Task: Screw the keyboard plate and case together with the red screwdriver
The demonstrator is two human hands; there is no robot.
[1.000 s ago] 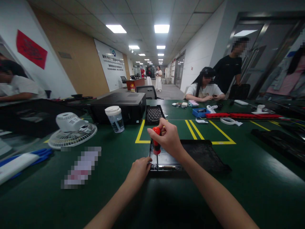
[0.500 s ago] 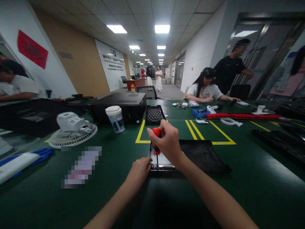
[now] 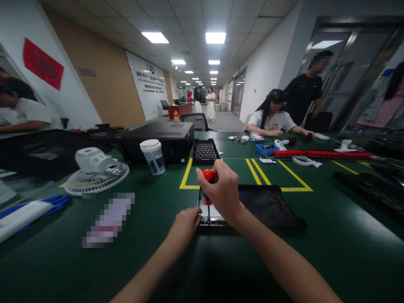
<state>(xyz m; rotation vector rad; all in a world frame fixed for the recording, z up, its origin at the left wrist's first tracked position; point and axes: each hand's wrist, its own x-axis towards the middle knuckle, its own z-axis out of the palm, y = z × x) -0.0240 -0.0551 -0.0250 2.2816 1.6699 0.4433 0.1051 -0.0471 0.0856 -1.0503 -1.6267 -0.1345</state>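
Note:
My right hand (image 3: 222,191) is closed round the red handle of a screwdriver (image 3: 207,176), held upright with its shaft pointing down onto a flat dark device (image 3: 212,215) with a metal rim. My left hand (image 3: 185,225) rests with curled fingers on the device's near left corner. The device lies on the left end of a black tray (image 3: 268,206) on the green table (image 3: 158,261). The screwdriver's tip is hidden behind my right hand.
A small white fan (image 3: 96,170), a capped clear jar (image 3: 153,157), a large black box (image 3: 158,141) and a black tray of small parts (image 3: 204,151) stand beyond. Yellow tape lines (image 3: 252,172) mark the table. Other people sit at the far right and the left.
My right hand has turned a little on the screwdriver handle and stayed over the device. My left hand has kept its place. The people at the far right shifted their arms.

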